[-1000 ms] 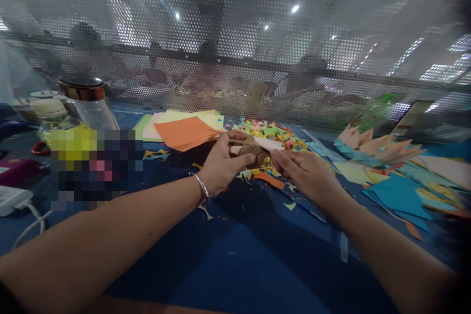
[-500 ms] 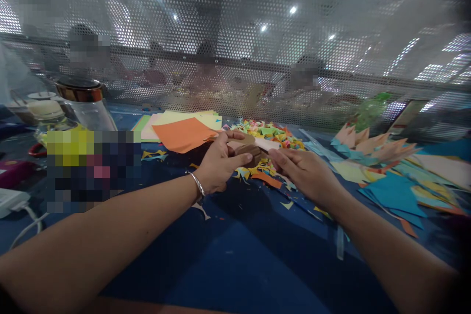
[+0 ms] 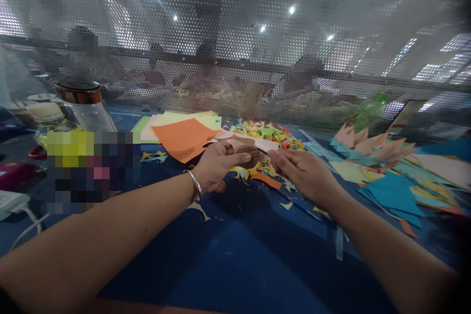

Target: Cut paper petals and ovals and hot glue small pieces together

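Observation:
My left hand (image 3: 218,164), with a silver bangle at the wrist, is closed on a brown roll of tape (image 3: 250,153), thumb on top. A pale strip of tape (image 3: 263,143) runs from the roll toward the right. My right hand (image 3: 303,171) lies just right of the roll, fingers bent with their tips at the strip; whether they pinch it is hard to see. Both hands hover over coloured paper scraps (image 3: 270,132) on the blue table (image 3: 235,260).
An orange sheet (image 3: 182,138) tops a paper stack behind my left hand. Cut peach and teal paper shapes (image 3: 375,149) spread at the right. A jar with a metal lid (image 3: 83,103) and other items stand at the left. A perforated screen (image 3: 235,49) backs the table; people sit beyond it.
My left hand has closed lower over the tape roll and tipped it. My right hand stays beside it. The view has shifted slightly.

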Tool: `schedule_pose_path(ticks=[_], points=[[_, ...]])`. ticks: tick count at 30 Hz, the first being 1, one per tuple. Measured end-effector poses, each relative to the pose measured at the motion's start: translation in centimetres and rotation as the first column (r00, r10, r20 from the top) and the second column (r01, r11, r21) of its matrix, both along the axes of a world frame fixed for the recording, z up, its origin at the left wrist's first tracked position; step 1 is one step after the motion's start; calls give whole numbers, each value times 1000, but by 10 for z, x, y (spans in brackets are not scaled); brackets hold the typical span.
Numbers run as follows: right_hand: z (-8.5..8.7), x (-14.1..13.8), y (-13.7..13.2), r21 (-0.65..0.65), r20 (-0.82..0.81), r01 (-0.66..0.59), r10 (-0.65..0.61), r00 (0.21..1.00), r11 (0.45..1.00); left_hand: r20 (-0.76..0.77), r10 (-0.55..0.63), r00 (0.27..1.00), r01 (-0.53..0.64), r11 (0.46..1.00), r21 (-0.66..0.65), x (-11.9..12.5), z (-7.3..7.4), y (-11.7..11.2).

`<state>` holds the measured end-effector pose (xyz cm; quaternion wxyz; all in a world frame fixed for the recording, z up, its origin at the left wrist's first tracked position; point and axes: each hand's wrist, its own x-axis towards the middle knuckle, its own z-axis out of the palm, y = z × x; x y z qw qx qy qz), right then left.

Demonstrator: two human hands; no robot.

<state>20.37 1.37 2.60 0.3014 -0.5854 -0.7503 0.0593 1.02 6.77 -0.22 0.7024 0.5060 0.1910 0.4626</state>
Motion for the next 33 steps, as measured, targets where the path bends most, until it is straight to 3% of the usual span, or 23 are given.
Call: schedule_pose_path(ticks=[10, 33], points=[[-4, 1, 1, 4, -8, 11, -11, 1000, 1000, 10, 26, 1000, -25, 995, -98, 0, 0, 0], [-5, 3, 2, 12, 34, -20, 20, 999, 1000, -59, 33, 998, -39, 993, -113, -1, 3, -4]])
